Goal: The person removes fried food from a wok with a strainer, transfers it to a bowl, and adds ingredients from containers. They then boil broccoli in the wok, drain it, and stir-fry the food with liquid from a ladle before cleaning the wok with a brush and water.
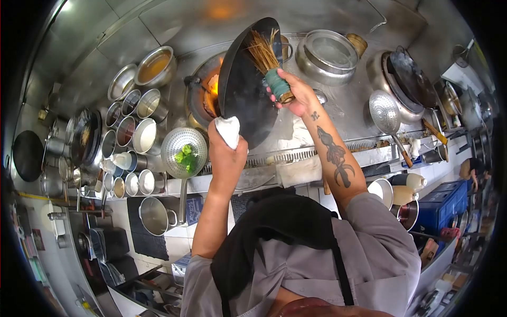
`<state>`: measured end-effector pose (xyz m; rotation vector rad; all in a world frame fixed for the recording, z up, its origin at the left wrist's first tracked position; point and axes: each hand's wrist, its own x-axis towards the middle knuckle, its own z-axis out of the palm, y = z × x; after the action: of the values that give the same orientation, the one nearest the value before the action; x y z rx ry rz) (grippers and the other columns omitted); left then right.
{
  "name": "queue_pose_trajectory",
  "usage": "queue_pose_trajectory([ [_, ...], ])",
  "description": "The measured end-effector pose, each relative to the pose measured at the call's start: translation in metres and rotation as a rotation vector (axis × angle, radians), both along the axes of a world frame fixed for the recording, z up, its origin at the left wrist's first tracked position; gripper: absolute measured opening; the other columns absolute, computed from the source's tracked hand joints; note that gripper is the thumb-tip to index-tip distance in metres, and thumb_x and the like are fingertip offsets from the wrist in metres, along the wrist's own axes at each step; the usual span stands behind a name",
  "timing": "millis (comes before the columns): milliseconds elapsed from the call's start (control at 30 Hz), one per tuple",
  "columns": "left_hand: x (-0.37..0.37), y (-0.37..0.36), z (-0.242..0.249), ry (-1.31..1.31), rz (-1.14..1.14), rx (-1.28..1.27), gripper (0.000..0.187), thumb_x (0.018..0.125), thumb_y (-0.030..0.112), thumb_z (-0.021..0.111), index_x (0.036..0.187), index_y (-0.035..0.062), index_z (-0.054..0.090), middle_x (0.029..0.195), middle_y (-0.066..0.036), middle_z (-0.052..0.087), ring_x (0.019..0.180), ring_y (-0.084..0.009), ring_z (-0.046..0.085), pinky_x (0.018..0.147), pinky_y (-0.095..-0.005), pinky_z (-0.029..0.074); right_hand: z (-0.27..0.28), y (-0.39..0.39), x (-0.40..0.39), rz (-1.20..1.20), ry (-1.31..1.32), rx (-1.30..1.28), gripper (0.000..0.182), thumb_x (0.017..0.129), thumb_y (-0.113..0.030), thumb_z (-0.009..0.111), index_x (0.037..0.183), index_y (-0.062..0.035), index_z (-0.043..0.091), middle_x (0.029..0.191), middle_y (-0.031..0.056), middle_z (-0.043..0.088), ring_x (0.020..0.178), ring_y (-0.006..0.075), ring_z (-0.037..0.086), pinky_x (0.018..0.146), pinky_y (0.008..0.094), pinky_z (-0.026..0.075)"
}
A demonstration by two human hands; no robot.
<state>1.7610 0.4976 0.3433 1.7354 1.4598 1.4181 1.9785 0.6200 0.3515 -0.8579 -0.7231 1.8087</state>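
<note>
A black wok (243,90) is tipped up on its edge over the burner with flame (211,87). My left hand (227,148) grips the wok's near rim through a white cloth (228,129). My right hand (296,92) holds a bamboo brush (266,58) by its green-wrapped handle, with the bristles pressed against the inside of the wok.
Several metal bowls of sauces and seasonings (132,121) stand at the left. A strainer with green vegetables (185,153) rests near my left hand. A lidded steel pot (327,53), a second wok (406,79) and a perforated ladle (385,113) lie to the right.
</note>
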Motion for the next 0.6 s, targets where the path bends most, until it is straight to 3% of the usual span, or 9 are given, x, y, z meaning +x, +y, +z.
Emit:
queue_pose_trajectory([
  [100,-0.001,0.002,-0.005,0.055,0.017,0.045,0.055,0.078,0.006,0.059,0.127,-0.0068,0.036,0.101,-0.018,0.057,0.09,-0.0235,0.058,0.082,-0.0334,0.047,0.001,-0.003,0.003,-0.029,0.002,0.022,0.034,0.092,-0.037,0.056,0.105,-0.0051,0.055,0.081,0.012,0.063,0.058,0.0198,0.061,0.041,0.0305,0.045],
  [333,-0.004,-0.001,-0.006,0.073,0.072,0.07,0.059,0.079,0.006,0.059,0.13,-0.0073,0.034,0.102,-0.019,0.058,0.091,-0.0244,0.059,0.083,-0.0335,0.047,0.004,-0.005,-0.002,-0.014,-0.026,0.036,0.033,0.093,-0.036,0.054,0.105,-0.0048,0.054,0.08,0.0109,0.063,0.059,0.0195,0.061,0.041,0.0293,0.045],
  [433,-0.008,-0.003,-0.001,0.014,0.044,-0.012,0.056,0.077,0.002,0.058,0.127,-0.0087,0.035,0.106,-0.023,0.054,0.095,-0.03,0.057,0.087,-0.0365,0.045,-0.002,-0.01,-0.015,-0.012,-0.078,0.058,0.041,0.093,-0.035,0.054,0.116,-0.0022,0.052,0.09,0.014,0.063,0.058,0.0198,0.06,0.04,0.0284,0.044],
  [500,-0.014,0.001,-0.01,0.01,0.072,-0.004,0.056,0.077,0.002,0.058,0.127,-0.0088,0.035,0.106,-0.022,0.055,0.096,-0.029,0.057,0.087,-0.036,0.045,-0.01,-0.038,-0.034,-0.077,-0.384,0.099,0.049,0.091,-0.035,0.059,0.129,-0.0067,0.046,0.091,0.0102,0.063,0.058,0.0212,0.059,0.046,0.0325,0.047],
  [567,-0.019,0.006,-0.016,0.003,0.092,0.008,0.056,0.077,0.002,0.059,0.127,-0.0089,0.036,0.107,-0.022,0.055,0.096,-0.028,0.057,0.088,-0.0355,0.045,-0.064,-0.072,-0.038,0.113,-0.726,0.708,0.061,0.09,-0.033,0.06,0.14,-0.0085,0.037,0.1,0.0142,0.063,0.064,0.023,0.062,0.053,0.0362,0.05],
  [600,-0.021,0.008,-0.017,-0.056,0.135,-0.016,0.056,0.078,0.002,0.059,0.128,-0.0085,0.036,0.107,-0.022,0.055,0.096,-0.0276,0.058,0.087,-0.035,0.045,-0.091,-0.098,-0.037,0.054,-0.784,0.921,0.06,0.089,-0.032,0.06,0.14,-0.0093,0.036,0.1,0.0163,0.062,0.067,0.0252,0.063,0.058,0.0379,0.051],
])
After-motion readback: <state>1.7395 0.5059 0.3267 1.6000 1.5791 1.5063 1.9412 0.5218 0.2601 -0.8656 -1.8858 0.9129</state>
